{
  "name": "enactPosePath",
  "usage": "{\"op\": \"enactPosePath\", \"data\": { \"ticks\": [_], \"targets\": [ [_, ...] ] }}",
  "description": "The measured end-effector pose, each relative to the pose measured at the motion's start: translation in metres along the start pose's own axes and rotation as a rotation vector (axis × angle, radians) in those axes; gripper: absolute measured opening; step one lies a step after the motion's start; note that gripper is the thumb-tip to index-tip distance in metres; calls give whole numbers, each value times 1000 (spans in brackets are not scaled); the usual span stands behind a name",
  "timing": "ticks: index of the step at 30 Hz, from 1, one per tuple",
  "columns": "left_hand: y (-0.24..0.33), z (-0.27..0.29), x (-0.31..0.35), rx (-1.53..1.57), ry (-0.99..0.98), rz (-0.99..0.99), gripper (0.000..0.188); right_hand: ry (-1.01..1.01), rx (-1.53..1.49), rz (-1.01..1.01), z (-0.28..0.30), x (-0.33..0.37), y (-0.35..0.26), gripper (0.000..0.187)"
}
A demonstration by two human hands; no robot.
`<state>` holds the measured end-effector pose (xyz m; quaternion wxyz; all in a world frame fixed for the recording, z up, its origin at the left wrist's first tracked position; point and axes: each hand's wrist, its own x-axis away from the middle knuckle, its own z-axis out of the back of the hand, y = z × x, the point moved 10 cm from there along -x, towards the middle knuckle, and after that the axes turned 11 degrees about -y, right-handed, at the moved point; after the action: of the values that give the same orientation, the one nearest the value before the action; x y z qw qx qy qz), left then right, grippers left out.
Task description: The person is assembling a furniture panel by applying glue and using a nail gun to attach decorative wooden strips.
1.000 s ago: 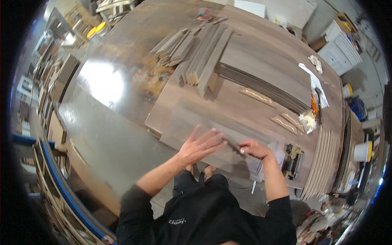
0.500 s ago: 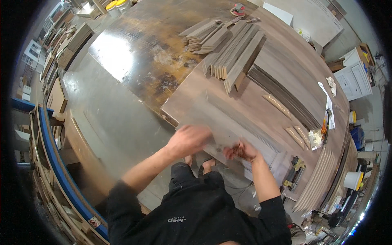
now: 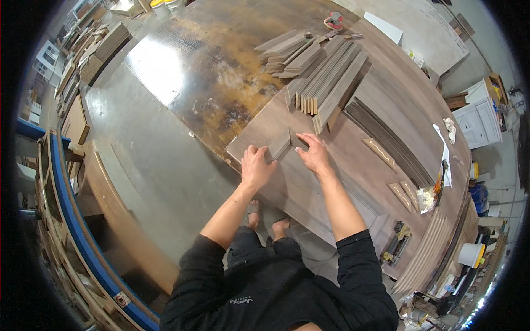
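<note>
A grey wooden cabinet door (image 3: 314, 190) with a raised frame lies on the near part of the table, its long side running toward me. At its far end two wooden frame strips (image 3: 280, 146) meet in a mitred corner. My left hand (image 3: 256, 167) is at the left of this corner, fingers spread and bent down, thumb out toward the strip. To the right of the corner, my right hand (image 3: 313, 154) has its thumb and forefinger on either side of the darker right-hand strip (image 3: 300, 142). Its other fingertips are partly hidden.
Beyond lie stacked mitred wooden strips (image 3: 326, 74) and long dark strips (image 3: 386, 140). Short pieces with glue beads (image 3: 380, 153) are on the right. A red sander (image 3: 334, 21) sits at the far edge; a blue-railed rack (image 3: 77, 209) stands left. Tools (image 3: 396, 243) are near right.
Both hands, blurred before over the near edge, have moved forward to the far end of the door. The mitred corner now stands between them, and my right hand has closed on a strip.
</note>
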<state>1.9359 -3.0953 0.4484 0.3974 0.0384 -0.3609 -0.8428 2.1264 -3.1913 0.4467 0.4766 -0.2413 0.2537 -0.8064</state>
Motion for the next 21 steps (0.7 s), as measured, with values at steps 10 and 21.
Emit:
{"op": "enactPosePath", "data": {
  "ticks": [10, 21],
  "targets": [
    [-2, -3, 6, -10, 20, -105, 61, 9, -97, 33, 1, -2, 4, 46],
    [6, -7, 7, -67, 69, -139, 54, 28, -36, 22, 3, -1, -7, 46]
  ]
}}
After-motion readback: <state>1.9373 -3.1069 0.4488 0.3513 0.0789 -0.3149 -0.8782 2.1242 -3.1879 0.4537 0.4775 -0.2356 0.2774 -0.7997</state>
